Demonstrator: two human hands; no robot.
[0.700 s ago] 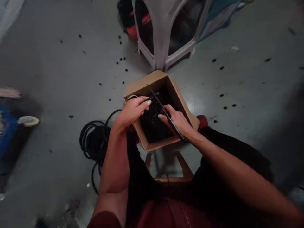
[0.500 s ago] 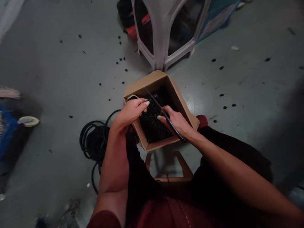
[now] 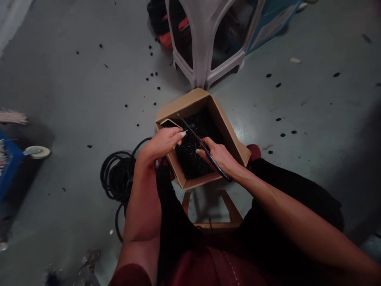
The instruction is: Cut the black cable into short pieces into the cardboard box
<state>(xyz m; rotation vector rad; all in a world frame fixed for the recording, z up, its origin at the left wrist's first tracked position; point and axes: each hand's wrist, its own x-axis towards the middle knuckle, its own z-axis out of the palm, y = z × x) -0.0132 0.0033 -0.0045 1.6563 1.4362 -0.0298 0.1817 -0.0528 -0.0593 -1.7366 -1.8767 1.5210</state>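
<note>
The black piece (image 3: 186,130) is above the box, at the fingertips of the left hand (image 3: 165,141). The grip of this hand is a close pinch, thumb against fingers, with the small end of the piece showing between them. Compared with the first frame, where a longer ribbed dark length showed past these fingers, only a short end can be seen now; I cannot tell if it was cut or only turned. The left hand has come a little nearer to the body.

The tool (image 3: 208,154), long and thin with a dark handle, is in the right hand (image 3: 222,155). Here the grip is closed around the tool, but the underside of the fingers is hidden. The tool lies slanted, its handle along the wrist and its tip pointing to the far left. The tip is lower and more to the left than before, and the right hand has also moved slightly nearer to the body. The tool passes just beside the piece; I cannot tell if they touch.

Below both hands is the box (image 3: 230,133), with many dark bits (image 3: 193,161) inside. It has stayed in its place. To its left, the coil (image 3: 122,192) of black hose lies on the floor (image 3: 68,107), unchanged. The stool (image 3: 202,47) stands just beyond the box, also as before.
</note>
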